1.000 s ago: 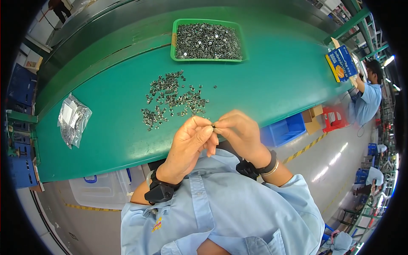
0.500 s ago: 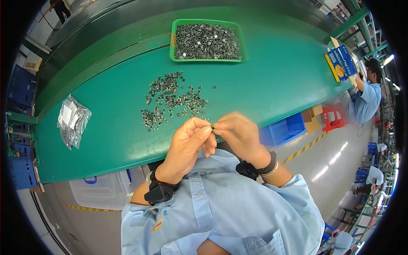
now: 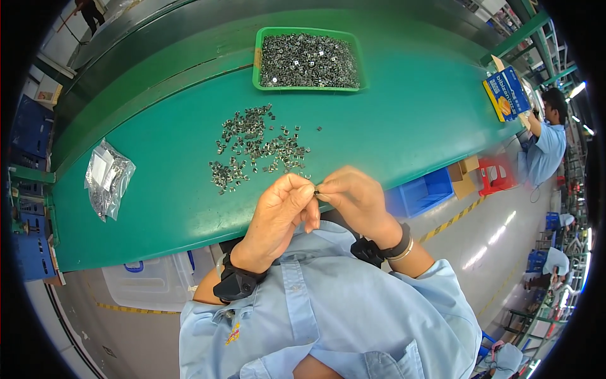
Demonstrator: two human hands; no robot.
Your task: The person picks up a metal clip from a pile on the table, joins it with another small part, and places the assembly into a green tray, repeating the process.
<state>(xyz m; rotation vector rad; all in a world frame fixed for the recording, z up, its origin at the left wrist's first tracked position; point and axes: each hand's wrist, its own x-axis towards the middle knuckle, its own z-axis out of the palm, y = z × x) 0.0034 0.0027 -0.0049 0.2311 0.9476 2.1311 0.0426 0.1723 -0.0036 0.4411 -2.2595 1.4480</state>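
My left hand (image 3: 282, 211) and my right hand (image 3: 355, 201) meet over the near edge of the green table. A tiny dark part (image 3: 316, 192) is pinched between the fingertips of both hands; its exact kind is too small to make out. Beyond my hands lies a loose pile of small metal parts (image 3: 252, 145), dark and silvery, spread over the tabletop. Farther back, a green plastic tray (image 3: 257, 60) is filled with many more of the same kind of small pieces.
At the left lies a clear plastic bag (image 3: 109, 180) with parts and a white label. A blue and yellow box (image 3: 506, 95) stands at the table's right end, near a seated co-worker (image 3: 548, 142). Below the right edge are a blue bin (image 3: 423, 192) and a red stool (image 3: 495, 177).
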